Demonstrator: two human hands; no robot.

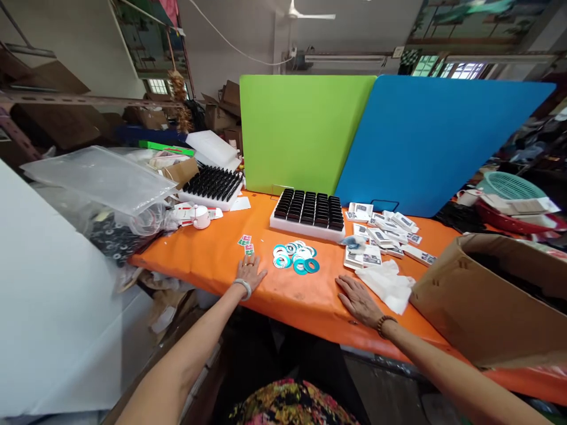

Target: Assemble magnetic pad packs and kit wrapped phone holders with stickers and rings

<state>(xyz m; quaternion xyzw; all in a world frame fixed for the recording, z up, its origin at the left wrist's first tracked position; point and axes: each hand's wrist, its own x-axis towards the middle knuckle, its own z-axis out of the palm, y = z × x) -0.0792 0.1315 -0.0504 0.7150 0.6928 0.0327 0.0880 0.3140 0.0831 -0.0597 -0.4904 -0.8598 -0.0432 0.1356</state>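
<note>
My left hand (250,273) lies flat on the orange table cover (212,260), fingers spread, with nothing in it. Just beyond its fingertips are a few small red and green cards (246,241). To its right is a loose heap of teal and white rings (301,258). My right hand (358,300) also rests flat and empty near the table's front edge, beside a crumpled white cloth or tissue (388,284). Small white boxes (385,231) with a dark printed picture are piled beyond it. A white foam tray (308,228) holding rows of black pieces (310,208) stands behind the rings.
Green (305,130) and blue (438,141) boards stand along the back. A second tray of black pieces (215,182) and a white round container (201,217) are at left, near plastic sheeting (106,177). A cardboard box (478,301) stands at right.
</note>
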